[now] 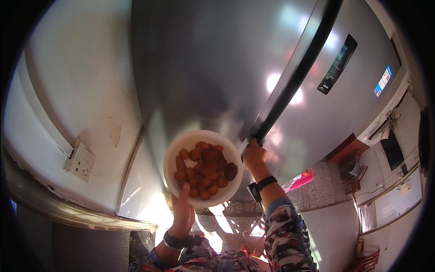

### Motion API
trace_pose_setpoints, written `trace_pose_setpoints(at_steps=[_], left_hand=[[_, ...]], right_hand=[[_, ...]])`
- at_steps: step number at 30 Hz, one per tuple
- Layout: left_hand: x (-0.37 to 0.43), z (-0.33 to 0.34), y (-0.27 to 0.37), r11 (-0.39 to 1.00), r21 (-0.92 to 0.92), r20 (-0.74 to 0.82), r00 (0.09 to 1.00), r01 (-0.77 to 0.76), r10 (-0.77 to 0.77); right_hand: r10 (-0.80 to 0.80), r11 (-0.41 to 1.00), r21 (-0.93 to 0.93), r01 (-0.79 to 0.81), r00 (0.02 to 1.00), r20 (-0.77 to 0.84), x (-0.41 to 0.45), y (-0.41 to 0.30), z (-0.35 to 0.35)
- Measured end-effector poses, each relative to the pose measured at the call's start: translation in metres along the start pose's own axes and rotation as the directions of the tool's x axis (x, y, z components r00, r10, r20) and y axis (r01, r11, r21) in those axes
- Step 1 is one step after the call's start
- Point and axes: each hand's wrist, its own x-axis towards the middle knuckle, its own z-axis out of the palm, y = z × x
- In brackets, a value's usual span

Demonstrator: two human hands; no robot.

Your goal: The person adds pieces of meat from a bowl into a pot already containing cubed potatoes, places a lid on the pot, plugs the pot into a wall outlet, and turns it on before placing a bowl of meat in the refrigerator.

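Note:
A white bowl rests in my left hand, with the thumb hooked over its near rim. Inside it are several small round orange-brown pieces of food; a darker reddish-brown lump and one dark piece lie toward the right. My right hand has its fingers curled at the lower end of the dark, recessed door handle of a silver-grey refrigerator. The fingertips are partly hidden in the groove. Both refrigerator doors look closed, and the bowl is in front of the left one.
The right door carries a dark display panel and a blue-and-white label. On the left wall is a socket plate. A pink container sits low at right, near wooden furniture. Sunlight patches the floor.

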Motion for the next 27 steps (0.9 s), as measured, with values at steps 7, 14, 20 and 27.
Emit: trace_pose_setpoints(at_steps=[7,14,20,27], left_hand=[[-0.005,0.003,-0.006,1.000,0.002,0.003,1.000,0.010,-0.010],[-0.015,0.027,-0.012,1.000,-0.028,0.074,0.997,-0.008,0.010],[-0.021,0.056,-0.039,0.999,0.027,0.125,0.991,0.042,-0.045],[-0.025,0.107,-0.074,0.994,0.016,0.268,0.957,0.112,-0.113]], right_hand=[[0.019,0.998,0.057,-0.010,0.989,-0.150,-0.062,0.011,0.025],[-0.018,0.999,0.022,0.024,0.971,-0.239,-0.179,0.058,0.025],[-0.008,0.972,0.218,0.083,0.945,-0.328,-0.275,0.116,0.043],[0.137,0.915,0.400,0.059,0.886,-0.443,-0.365,0.170,0.076]])
